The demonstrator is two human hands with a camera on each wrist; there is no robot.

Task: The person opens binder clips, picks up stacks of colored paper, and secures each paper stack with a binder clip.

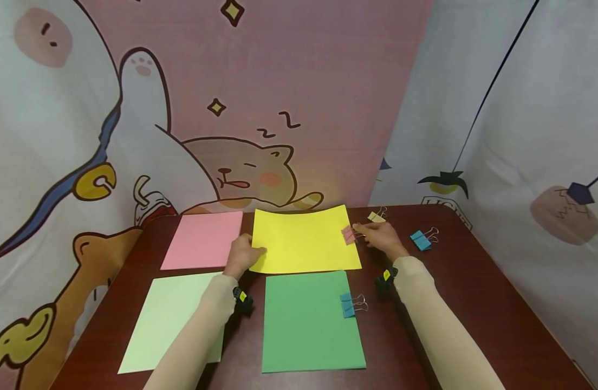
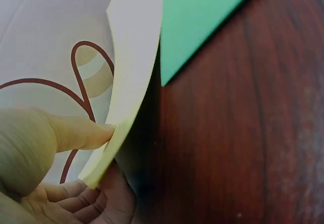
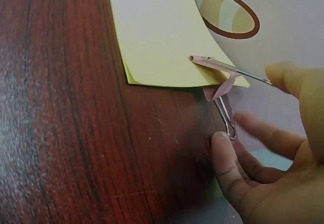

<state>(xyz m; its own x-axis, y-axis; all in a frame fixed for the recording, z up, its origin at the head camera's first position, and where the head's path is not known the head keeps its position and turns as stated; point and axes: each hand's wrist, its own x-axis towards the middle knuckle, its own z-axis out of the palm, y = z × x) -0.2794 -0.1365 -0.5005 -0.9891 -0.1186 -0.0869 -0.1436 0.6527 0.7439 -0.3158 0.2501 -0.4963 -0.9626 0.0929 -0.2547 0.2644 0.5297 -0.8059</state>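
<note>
A stack of yellow paper [image 1: 304,244] bows slightly between both hands, raised off the table at its left end. My left hand [image 1: 241,255] pinches its left edge, thumb on top and fingers beneath, as the left wrist view shows. At the right edge, a pink binder clip [image 3: 223,77] has one jaw over the paper and the other below. My right hand [image 1: 382,238] holds that clip by its two wire handles, a digit at each handle's end. In the right wrist view the paper's near corner [image 3: 132,74] shows separate sheets.
Pink paper [image 1: 201,238] and pale green paper [image 1: 174,319] lie at left. Green paper [image 1: 311,325] in front carries a blue binder clip [image 1: 348,306]. Beyond the right hand are a cream clip [image 1: 376,217] and another blue clip [image 1: 421,240]. A printed cloth [image 1: 299,81] hangs behind the table.
</note>
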